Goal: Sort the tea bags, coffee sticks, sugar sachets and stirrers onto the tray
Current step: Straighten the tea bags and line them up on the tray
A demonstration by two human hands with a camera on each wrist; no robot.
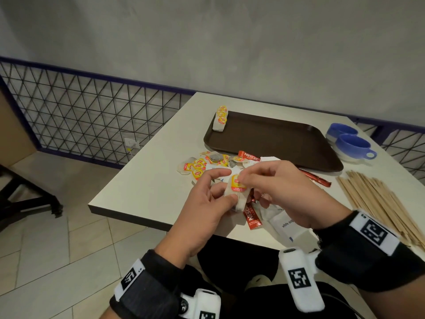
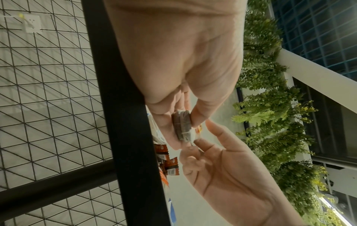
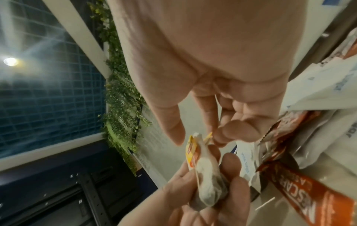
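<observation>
Tea bags point(image 1: 236, 192) sit stacked on edge in my left hand point(image 1: 207, 208), squeezed between thumb and curled fingers just above the near edge of the table point(image 1: 138, 180); the left wrist view shows at least two dark, filled pouches pressed flat together. My right hand point(image 1: 282, 194) reaches in from the right, its fingertips point(image 3: 230, 131) at the top of the stack by the yellow paper tag point(image 3: 190, 151). Whether they actually pinch the tag or string I cannot tell; the fingers look loosely bent, not clamped on anything.

These bags are light, soft and thin-walled, so I judge a hard squeeze could tear the paper or spill leaf. The flat faces are the place to hold, as my left hand does now. The tags hang on fine strings that can snag, so I would tuck them rather than lift by them.

A small pile of tea bags point(image 1: 220, 120) already rests at the far-left corner of the brown tray point(image 1: 287, 143). More loose tea bags point(image 1: 197, 166), red coffee sticks point(image 1: 251, 217) and white sugar sachets point(image 1: 286, 224) lie mixed on the table nearer me, and the wooden stirrers point(image 1: 377, 199) lie in a bundle to the right.
</observation>
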